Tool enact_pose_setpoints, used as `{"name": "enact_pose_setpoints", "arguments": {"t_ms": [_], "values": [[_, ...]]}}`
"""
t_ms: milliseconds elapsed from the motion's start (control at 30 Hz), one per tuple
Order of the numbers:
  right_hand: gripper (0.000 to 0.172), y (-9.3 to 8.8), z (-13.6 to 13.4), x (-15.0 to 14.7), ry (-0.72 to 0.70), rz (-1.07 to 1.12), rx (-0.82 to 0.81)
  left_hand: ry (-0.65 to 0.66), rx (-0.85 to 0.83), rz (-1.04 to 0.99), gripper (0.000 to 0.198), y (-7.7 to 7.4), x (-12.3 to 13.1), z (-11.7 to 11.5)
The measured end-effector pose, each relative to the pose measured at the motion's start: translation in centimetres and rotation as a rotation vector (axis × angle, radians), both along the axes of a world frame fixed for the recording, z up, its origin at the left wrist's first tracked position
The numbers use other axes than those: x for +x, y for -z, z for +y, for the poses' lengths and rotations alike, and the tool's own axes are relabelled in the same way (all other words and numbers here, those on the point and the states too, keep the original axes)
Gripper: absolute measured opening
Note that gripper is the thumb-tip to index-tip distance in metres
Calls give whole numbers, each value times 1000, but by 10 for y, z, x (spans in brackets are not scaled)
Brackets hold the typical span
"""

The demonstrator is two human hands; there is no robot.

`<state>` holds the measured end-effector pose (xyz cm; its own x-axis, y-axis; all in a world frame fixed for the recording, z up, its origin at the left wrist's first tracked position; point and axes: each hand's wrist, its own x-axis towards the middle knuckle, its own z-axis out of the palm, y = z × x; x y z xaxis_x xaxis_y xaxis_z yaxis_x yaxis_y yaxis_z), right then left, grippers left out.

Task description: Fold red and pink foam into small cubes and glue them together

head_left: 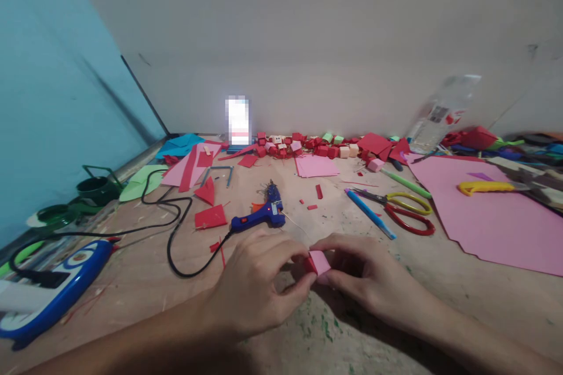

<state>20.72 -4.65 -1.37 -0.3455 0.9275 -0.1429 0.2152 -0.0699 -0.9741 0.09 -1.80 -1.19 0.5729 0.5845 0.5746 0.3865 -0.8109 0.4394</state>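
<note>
Between my two hands is a small paper cube (319, 262), pink on top and red on its left side. My left hand (268, 284) pinches the red side between thumb and forefinger. From the right, my right hand (363, 272) grips the pink side the same way, its thumb at the lower corner. The cube's underside is hidden. Just beyond my left hand lies a blue glue gun (259, 216) with a small red light on its body. A thin pale strand trails from near it toward my fingers.
Scissors (398, 208), a blue pen (370, 214) and a yellow cutter (486, 187) lie right, by a large pink sheet (479, 228). Several small cubes (323, 151) line the wall beside a lit phone (238, 121). A bottle (444, 114) leans there. A black cord (171, 246) loops left.
</note>
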Motion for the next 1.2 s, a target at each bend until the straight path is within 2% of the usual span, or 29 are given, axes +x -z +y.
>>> {"name": "enact_pose_setpoints", "arguments": {"t_ms": [133,433,600,833,1033,1200], "values": [[8,1,0,2,-6,-33,24,-19,-25,13,13,0,0,0],[16,0,3,2,46,-149,126,-45,-86,0,15,0,0,1],[14,-2,3,2,26,-96,102,-22,-160,-7,11,-1,-2,1],[14,1,3,5,28,-47,53,-37,-389,0,6,-2,-3,5],[20,-1,5,5,68,33,-55,-18,-242,-48,6,-4,-3,3],[24,-4,5,7,79,2,-48,-20,-239,-37,6,-2,-3,3]]}}
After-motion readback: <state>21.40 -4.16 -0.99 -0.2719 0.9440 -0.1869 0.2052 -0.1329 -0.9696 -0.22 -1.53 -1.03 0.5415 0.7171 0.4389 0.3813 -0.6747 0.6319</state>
